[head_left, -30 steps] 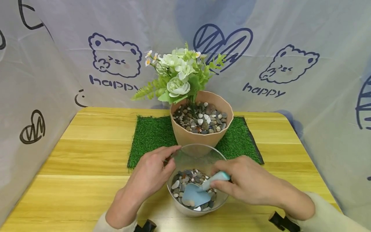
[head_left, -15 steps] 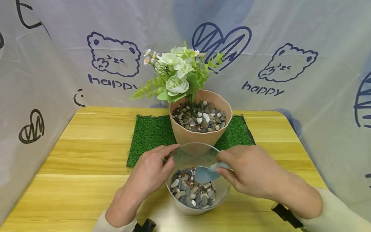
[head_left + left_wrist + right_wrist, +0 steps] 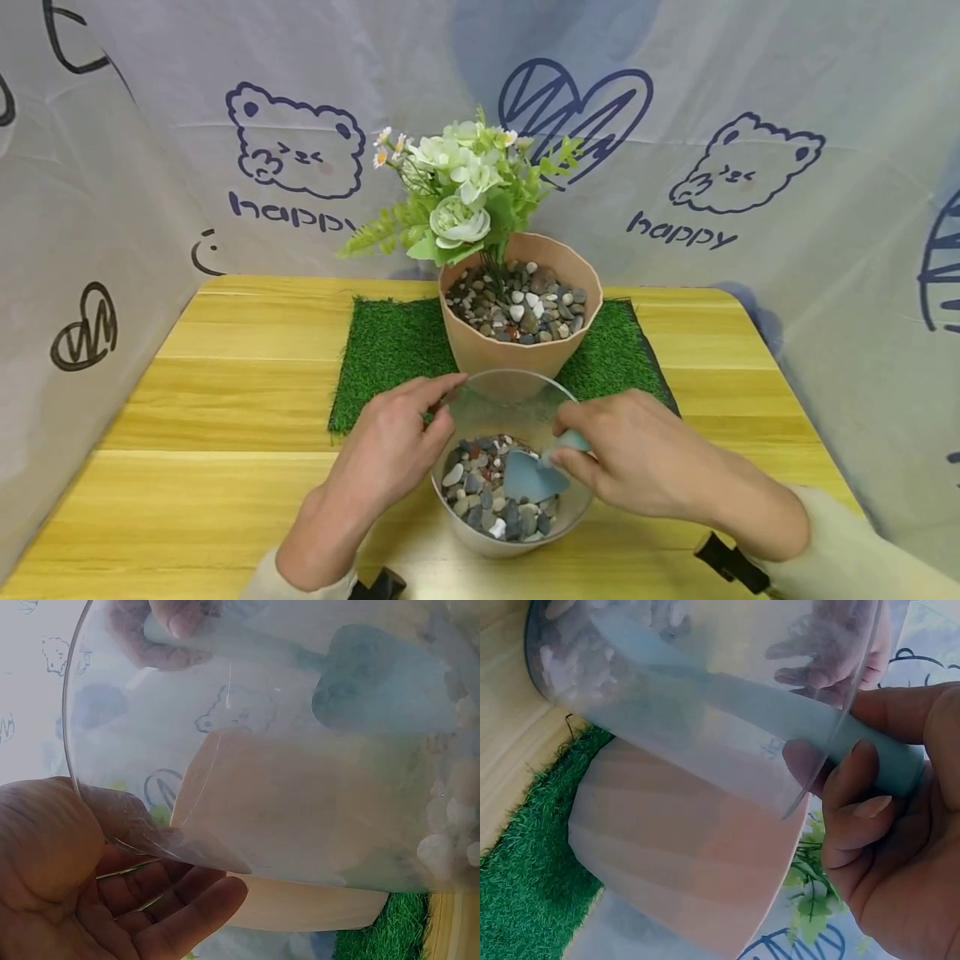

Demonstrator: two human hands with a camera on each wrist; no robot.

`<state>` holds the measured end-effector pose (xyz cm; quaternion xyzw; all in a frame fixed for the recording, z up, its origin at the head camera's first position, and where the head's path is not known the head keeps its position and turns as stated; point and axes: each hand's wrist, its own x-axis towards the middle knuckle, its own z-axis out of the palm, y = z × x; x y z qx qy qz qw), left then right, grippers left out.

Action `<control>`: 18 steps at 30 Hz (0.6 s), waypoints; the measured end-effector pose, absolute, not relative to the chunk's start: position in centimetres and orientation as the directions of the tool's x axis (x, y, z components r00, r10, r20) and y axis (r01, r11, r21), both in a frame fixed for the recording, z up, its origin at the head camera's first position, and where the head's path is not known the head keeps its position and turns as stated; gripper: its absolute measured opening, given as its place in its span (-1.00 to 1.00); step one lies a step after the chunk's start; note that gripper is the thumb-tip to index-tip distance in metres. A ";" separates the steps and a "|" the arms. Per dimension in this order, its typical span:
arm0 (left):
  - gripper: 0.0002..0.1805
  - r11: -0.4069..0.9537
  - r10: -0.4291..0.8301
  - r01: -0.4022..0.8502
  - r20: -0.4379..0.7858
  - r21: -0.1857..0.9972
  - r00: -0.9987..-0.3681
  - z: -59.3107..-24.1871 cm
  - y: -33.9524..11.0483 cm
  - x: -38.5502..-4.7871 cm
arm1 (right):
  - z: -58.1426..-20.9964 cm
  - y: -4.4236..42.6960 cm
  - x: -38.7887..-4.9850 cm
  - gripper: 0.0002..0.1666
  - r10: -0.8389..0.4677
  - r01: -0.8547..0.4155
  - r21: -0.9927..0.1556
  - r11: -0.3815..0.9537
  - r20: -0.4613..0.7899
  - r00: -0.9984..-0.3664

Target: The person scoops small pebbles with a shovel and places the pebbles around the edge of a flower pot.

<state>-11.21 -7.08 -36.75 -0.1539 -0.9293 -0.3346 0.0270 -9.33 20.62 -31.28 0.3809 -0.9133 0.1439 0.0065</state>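
Observation:
A clear plastic bucket (image 3: 517, 408) stands on the table with mixed pebbles (image 3: 487, 500) at its bottom. My left hand (image 3: 397, 442) holds its rim at the left side; in the left wrist view the fingers (image 3: 187, 922) are outside the clear wall. My right hand (image 3: 637, 450) grips the handle of a small light blue hand trowel (image 3: 532, 477), reaching over the right rim. The trowel's blade points down inside the bucket, at the right part of the pebbles. Whether it touches them is hard to tell.
Right behind the bucket, a peach flowerpot (image 3: 517, 354) filled with pebbles holds artificial white flowers (image 3: 461, 187). Beneath it lies a green turf mat (image 3: 393, 342) on the wooden table (image 3: 225, 400). A printed cloth (image 3: 420, 67) hangs behind and at the sides.
The trowel blade has moved from the front pebbles up and back to the right, then slightly down again. My right hand moved with it. My left hand has stayed at the rim.

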 end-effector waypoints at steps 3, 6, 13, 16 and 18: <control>-0.49 0.728 0.262 0.308 0.167 0.612 -0.951 -36.7 -7.0 -11.2 | -31.0 20.6 -9.4 -0.87 -0.685 -0.679 -0.286 0.676 0.094 -0.722; -0.49 0.724 0.264 0.316 0.177 0.614 -0.948 -36.8 -6.9 -11.2 | -30.6 20.6 -9.3 -0.88 -0.674 -0.659 -0.314 0.684 0.074 -0.735; -0.50 0.729 0.248 0.310 0.186 0.610 -0.951 -36.9 -6.9 -11.1 | -30.8 20.1 -9.5 -0.83 -0.698 -0.661 -0.334 0.672 0.013 -0.716; -0.50 0.730 0.247 0.309 0.187 0.610 -0.951 -36.9 -6.9 -11.0 | -30.9 20.2 -9.4 -0.86 -0.684 -0.631 -0.375 0.679 -0.012 -0.730; -0.50 0.729 0.247 0.309 0.187 0.611 -0.951 -36.9 -6.9 -11.0 | -30.8 20.3 -9.4 -0.88 -0.669 -0.604 -0.406 0.686 -0.025 -0.743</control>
